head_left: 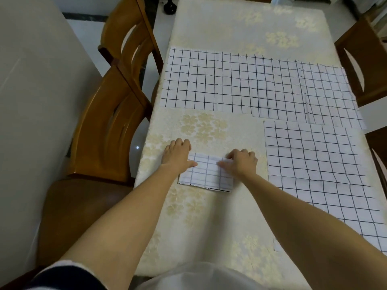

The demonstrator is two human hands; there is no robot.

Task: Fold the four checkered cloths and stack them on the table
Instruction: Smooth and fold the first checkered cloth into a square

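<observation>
**Small folded cloth under both hands**

The folded cloth (206, 173) is a small white rectangle with a thin dark grid. It lies flat between the two hands, with layered edges showing along its near side. The left hand (178, 155) rests on its left end, fingers stretched out onto the table and the thumb laid across the fabric. The right hand (240, 162) is at the right end, fingers curled, pinching a slightly lifted flap at the far corner.

Beyond the hands, a wide spread cloth (219, 84) of the same check lies flat across the table. More checked fabric (333, 97) overlaps its right end. Just right of the right hand, another open cloth (310, 151) is creased and rippled, and runs toward the person under the right forearm. Where one sheet ends and the next begins is hard to make out.

The table (209, 216) wears a cream covering with a pale, glossy flower pattern. Left of the left hand stand two glossy wooden chairs (109, 126) with curved slatted backs. More chairs (360, 59) on the right are cut off by the frame. A dark vase (169, 5) stands on the pale floor (83, 32) at the top edge, only partly in view.
</observation>
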